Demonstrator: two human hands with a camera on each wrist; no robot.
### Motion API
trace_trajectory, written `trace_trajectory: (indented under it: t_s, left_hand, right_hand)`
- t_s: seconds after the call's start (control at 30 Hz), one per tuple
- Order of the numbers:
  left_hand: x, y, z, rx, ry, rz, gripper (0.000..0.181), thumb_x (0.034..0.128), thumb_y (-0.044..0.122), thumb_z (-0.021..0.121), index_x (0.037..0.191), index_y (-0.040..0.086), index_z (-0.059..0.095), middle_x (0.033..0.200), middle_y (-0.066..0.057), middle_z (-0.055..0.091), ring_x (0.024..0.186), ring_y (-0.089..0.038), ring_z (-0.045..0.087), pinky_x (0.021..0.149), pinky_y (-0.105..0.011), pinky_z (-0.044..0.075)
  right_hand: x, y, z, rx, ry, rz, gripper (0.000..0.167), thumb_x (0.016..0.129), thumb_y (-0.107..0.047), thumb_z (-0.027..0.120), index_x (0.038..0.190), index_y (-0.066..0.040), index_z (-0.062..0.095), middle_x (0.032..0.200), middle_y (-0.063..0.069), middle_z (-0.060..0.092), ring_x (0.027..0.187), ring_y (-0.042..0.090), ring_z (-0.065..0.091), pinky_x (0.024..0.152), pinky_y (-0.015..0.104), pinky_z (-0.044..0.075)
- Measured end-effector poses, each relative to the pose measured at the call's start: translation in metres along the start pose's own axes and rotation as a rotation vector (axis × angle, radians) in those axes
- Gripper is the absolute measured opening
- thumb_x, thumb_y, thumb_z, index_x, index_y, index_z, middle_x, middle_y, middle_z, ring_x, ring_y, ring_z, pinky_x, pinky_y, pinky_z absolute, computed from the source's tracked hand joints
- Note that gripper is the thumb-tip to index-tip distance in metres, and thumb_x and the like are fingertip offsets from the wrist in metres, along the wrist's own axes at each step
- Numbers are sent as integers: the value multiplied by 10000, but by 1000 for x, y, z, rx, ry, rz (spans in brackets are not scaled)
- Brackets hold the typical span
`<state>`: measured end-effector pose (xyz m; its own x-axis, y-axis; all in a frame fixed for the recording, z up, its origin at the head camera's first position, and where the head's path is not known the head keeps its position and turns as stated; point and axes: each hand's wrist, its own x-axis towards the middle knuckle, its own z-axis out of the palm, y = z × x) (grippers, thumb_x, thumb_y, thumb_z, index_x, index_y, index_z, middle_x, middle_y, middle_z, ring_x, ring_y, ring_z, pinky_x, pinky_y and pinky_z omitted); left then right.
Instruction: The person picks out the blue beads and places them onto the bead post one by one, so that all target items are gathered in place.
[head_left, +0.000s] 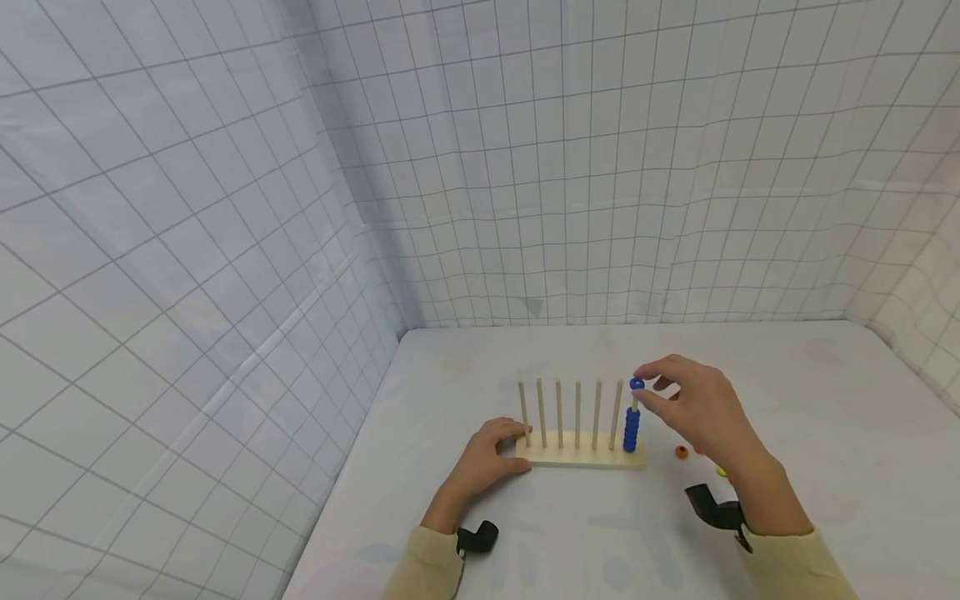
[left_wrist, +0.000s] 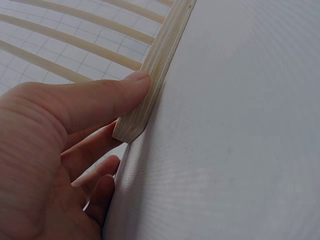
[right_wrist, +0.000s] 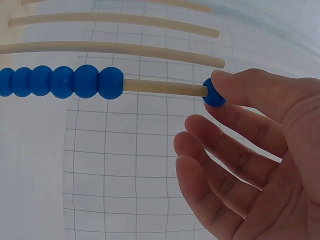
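A wooden pegboard (head_left: 577,457) with several upright pegs stands on the table. Blue beads (head_left: 631,430) are stacked on the lower part of its rightmost peg. Between thumb and index finger, my right hand (head_left: 701,408) pinches one more blue bead (right_wrist: 215,92) right at that peg's tip; in the right wrist view the tip meets the bead's hole. The right hand's other fingers are loosely bent. My left hand (head_left: 483,458) grips the left end of the board, its thumb on the front edge (left_wrist: 145,95) and fingers behind.
Right of the board, partly behind the right forearm, lie an orange bead (head_left: 681,452) and a yellow bead (head_left: 722,471), with more orange ones partly hidden. The white table (head_left: 570,542) is bordered by grid-patterned sheets (head_left: 562,167) at the back and sides.
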<state>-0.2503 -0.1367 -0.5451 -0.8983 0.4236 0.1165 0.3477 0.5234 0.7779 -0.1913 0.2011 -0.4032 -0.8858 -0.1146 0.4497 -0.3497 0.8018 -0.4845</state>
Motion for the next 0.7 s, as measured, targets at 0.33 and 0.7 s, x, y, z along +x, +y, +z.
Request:
trace_trajectory:
  t_s: [0.33, 0.7]
  left_hand:
    - [-1, 1, -1, 3, 6, 19, 546, 804, 312, 861, 1306, 182, 688, 1412, -54, 555, 1347, -270, 457, 1113, -511, 358]
    - [-3, 3, -2, 15, 3, 14, 557, 804, 322, 860, 1309, 167, 683, 1414, -59, 550, 1345, -277, 457, 1109, -509, 365]
  right_hand:
    - [-3, 4, 4, 4, -4, -9, 231, 889, -215, 787, 1107, -146, 751, 1081, 6, 710, 883, 225, 681, 676, 424, 577]
    - [-7, 5, 6, 4, -26, 21, 262, 880, -199, 798, 1129, -136, 745, 1083, 25, 716, 886, 232, 682, 684, 428, 565]
